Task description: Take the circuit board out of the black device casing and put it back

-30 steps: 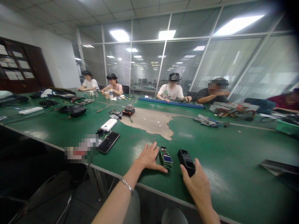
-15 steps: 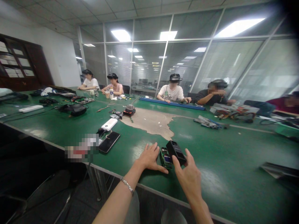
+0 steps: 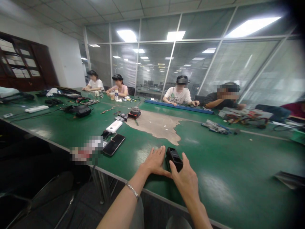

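Observation:
A black plastic housing (image 3: 174,156) with cut-outs in its top stands near the front edge of the green table (image 3: 228,165). My right hand (image 3: 185,176) grips the housing from the right, thumb on the near side and fingers along the far right side. On the left, my left hand (image 3: 155,161) lies on the table with its fingers stretched and thumb reaching toward the housing's near end. Whether its thumb touches the housing I cannot tell. The circuit board is hidden now, with the housing over the place where it was.
Left of my hands are a black phone (image 3: 114,144), a white power bank (image 3: 114,126) and cables. Farther back sit a small device with a round top (image 3: 134,112) and a bare brown patch (image 3: 157,125). Several people sit across the table behind a long blue bar (image 3: 178,107).
My right hand has moved the black housing left and down over the green circuit board, which has gone out of sight. The left hand stays beside it, its fingers closer together.

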Motion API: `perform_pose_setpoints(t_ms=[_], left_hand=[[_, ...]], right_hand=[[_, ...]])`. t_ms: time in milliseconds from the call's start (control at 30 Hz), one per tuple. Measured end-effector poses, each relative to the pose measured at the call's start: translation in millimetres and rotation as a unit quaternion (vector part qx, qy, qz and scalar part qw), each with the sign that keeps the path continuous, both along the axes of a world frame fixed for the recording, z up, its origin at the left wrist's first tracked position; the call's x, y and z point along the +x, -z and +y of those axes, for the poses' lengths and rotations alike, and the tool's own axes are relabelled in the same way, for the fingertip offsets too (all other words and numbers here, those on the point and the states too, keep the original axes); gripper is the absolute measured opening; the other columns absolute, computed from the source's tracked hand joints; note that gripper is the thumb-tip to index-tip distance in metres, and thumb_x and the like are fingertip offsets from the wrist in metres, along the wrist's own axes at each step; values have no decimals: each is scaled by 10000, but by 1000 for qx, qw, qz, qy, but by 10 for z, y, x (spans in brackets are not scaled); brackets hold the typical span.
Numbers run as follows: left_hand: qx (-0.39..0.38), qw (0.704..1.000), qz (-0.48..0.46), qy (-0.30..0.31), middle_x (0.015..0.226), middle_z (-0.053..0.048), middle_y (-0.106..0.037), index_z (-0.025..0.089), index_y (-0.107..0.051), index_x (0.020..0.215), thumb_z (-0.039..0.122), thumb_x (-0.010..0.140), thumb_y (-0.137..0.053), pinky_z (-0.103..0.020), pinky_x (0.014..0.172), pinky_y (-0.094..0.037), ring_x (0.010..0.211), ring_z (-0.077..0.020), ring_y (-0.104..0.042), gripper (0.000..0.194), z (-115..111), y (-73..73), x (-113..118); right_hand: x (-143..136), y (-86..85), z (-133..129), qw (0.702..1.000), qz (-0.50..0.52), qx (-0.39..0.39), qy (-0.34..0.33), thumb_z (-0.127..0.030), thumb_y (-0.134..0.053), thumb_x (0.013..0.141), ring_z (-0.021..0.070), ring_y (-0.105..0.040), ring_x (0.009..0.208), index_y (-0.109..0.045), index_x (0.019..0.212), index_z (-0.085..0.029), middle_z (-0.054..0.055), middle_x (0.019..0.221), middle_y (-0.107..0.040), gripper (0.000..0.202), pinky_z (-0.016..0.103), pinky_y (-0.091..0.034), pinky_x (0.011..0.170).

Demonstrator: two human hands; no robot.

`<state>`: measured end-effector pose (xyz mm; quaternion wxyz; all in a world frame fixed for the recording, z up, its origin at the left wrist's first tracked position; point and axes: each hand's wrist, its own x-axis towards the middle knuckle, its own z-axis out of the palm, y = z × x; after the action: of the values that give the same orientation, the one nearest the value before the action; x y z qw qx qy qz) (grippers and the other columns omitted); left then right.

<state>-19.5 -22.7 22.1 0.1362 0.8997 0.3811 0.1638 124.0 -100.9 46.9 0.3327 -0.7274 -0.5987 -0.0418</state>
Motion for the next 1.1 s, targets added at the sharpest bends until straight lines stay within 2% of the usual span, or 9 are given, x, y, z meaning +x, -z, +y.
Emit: perform_pose_setpoints(t_ms=[133,467,633,833,1100], left_hand=[[4,1000,-21,14,1565,-189,18,131,271,1423,677,638,-618,-571,1143,-87,1443,-322,-86,1305,-10,-15,-14],[16,1000,-24,10,1566,-193,-15,136,295,1410,558,614,-680,-589,1130,-111,1433,-347,-112,1327,-26,-13,-15],[21,999,-27,16,1566,-194,-16,133,295,1409,534,660,-645,-587,1128,-108,1435,-340,-102,1268,-27,-9,-24],[14,999,-26,13,1568,-183,-27,148,298,1410,506,691,-633,-595,1127,-115,1433,-336,-124,1230,-5,8,-22],[15,1000,-25,9,1565,-192,-44,140,302,1409,534,717,-618,-597,1127,-111,1429,-347,-138,1217,-21,-15,-18]], right_hand=[[-20,51,-41,1000,-10,9,-9,-508,-426,866,307,-609,1045,-335,1416,-76,212,1233,-586,705,393,-466,857],[-25,216,-89,999,-31,1,-15,-478,-428,858,312,-615,1032,-330,1407,-51,226,1214,-588,702,400,-472,843],[-22,278,-92,999,-34,-5,-18,-492,-438,854,320,-611,1034,-345,1391,-30,233,1207,-589,714,407,-469,850],[-14,293,-65,999,-31,29,-22,-555,-460,832,347,-563,1113,-331,1397,-12,259,1268,-542,794,430,-448,894],[-36,246,-57,1000,-12,-15,-2,-533,-408,857,325,-627,991,-361,1399,-62,222,1174,-612,720,412,-475,818]])
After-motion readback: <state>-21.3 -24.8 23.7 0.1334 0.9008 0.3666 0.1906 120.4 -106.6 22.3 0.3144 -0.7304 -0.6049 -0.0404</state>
